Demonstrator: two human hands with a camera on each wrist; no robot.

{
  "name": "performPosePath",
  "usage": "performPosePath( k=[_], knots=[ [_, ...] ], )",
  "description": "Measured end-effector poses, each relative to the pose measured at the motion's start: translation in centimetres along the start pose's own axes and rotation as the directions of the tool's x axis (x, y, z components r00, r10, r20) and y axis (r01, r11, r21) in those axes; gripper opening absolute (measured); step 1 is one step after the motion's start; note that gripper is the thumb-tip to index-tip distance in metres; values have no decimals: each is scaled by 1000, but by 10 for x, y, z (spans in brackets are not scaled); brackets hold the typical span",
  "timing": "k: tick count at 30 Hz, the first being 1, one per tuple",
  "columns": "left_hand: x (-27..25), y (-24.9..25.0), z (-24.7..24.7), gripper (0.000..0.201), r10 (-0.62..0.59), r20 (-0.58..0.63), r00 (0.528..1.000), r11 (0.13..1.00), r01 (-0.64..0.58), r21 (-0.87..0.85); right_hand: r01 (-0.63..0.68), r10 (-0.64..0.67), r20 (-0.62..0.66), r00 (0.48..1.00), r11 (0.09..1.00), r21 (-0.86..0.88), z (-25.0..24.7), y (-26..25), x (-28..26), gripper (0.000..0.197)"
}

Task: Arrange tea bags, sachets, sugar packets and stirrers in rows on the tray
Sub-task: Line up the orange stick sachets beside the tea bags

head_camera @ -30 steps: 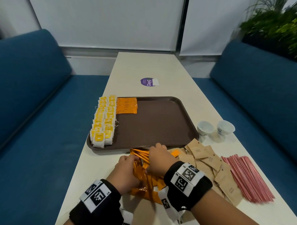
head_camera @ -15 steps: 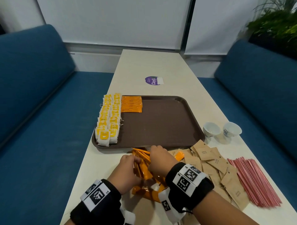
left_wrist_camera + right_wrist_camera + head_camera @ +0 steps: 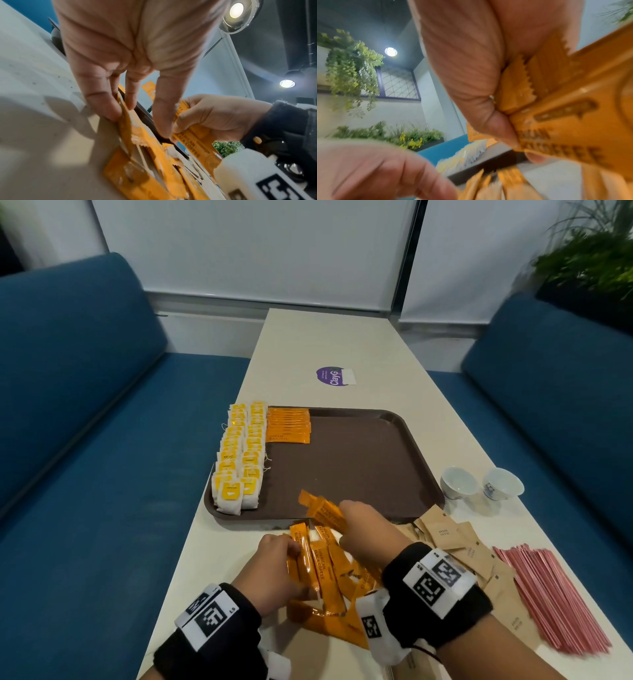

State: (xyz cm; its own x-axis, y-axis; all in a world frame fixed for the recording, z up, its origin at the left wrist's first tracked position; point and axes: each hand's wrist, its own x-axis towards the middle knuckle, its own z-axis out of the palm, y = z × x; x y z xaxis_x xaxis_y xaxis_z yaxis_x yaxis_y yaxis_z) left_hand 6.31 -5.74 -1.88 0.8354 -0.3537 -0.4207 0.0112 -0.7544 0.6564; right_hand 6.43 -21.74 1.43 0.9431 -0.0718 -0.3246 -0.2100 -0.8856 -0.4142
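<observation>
A brown tray (image 3: pixel 407 436) carries two rows of yellow tea bags (image 3: pixel 239 453) along its left side and a short row of orange coffee sachets (image 3: pixel 288 426) at the far left. A loose pile of orange sachets (image 3: pixel 329 587) lies on the table in front of the tray. My right hand (image 3: pixel 363 529) grips a bunch of orange sachets (image 3: pixel 559 108) lifted over the tray's near rim. My left hand (image 3: pixel 274 563) pinches sachets (image 3: pixel 123 121) in the pile with its fingertips.
Brown sugar packets (image 3: pixel 455 546) and a bundle of red stirrers (image 3: pixel 548 594) lie to the right of the pile. Two small white cups (image 3: pixel 479 484) stand right of the tray. Blue sofas flank the table; a purple sticker (image 3: pixel 334 375) lies beyond the tray.
My right hand has lifted a bunch of orange sachets out of the pile and toward the tray. My left hand stays on the pile.
</observation>
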Motion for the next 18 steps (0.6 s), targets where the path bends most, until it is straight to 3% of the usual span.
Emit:
performPosePath(
  k=[4,8,12,14,18],
  knots=[
    [0,4,-1,63,7,-39,999,999,-5,35,48,-26,-86,996,962,268,-28,3,-8,18],
    [-3,17,-8,53,95,-116,989,994,-89,56,107,-39,-136,990,837,537,-48,1,-12,16],
    [-3,37,-14,50,227,16,974,945,-217,-243,145,-37,-165,986,681,718,-47,-4,-11,19],
    [1,45,-13,47,257,108,960,898,-196,-395,164,-32,-187,982,637,753,-44,-7,-9,23],
    [7,51,-9,31,269,169,948,764,-103,-637,170,-13,-188,982,490,855,-37,-11,-5,16]
  ],
)
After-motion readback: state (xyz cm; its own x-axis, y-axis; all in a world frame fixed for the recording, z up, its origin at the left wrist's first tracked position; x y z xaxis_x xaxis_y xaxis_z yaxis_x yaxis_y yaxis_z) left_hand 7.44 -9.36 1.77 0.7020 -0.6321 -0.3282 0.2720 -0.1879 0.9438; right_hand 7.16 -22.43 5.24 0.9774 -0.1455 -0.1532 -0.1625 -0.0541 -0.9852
